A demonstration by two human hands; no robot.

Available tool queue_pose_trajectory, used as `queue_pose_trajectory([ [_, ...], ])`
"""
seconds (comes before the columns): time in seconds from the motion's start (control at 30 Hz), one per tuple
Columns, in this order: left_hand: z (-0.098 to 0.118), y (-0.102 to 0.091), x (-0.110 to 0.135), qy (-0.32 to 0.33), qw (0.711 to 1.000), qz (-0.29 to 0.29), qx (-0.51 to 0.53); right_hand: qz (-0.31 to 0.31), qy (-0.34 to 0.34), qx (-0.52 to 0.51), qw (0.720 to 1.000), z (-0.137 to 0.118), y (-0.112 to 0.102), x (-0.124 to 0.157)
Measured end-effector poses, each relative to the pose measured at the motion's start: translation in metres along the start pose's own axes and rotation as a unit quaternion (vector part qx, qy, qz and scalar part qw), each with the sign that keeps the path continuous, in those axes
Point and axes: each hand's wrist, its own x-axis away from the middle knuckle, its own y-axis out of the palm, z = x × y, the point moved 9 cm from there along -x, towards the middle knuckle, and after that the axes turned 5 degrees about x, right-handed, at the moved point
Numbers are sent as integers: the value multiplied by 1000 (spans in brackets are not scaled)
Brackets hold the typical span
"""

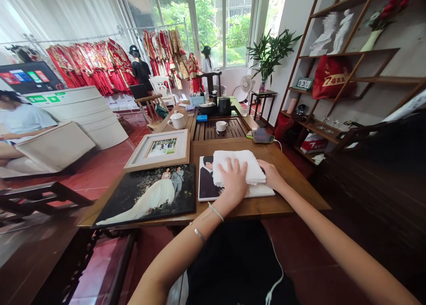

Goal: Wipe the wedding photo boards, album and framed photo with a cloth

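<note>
A folded white towel point(239, 161) lies over a photo panel point(207, 181) that shows a person in a dark suit. Flat on the towel rests my left hand point(235, 177), its fingers spread. My right hand point(272, 175) is at the towel's right edge, with its fingers closed around that side. Much of the panel's picture is hidden under the towel and my hands. Left of it lies a dark wedding photo panel point(149, 194), and behind that a light-framed photo point(161, 147).
The wooden table point(293, 194) also bears a tea tray point(206, 130), a white cup point(221, 126), a lidded cup point(176, 119) and a phone point(262, 136). A shelf unit point(349, 52) stands right. A seated person point(26, 114) is left; others stand near red garments point(89, 68).
</note>
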Motion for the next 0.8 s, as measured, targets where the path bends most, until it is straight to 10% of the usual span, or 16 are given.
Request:
queue_pose_trajectory([
  [0.43,20,-5,72,42,998,42,17,7,26,-13,1000,16,0,1],
  [0.8,-10,-11,34,25,999,-7,21,34,34,8,999,14,0,0],
])
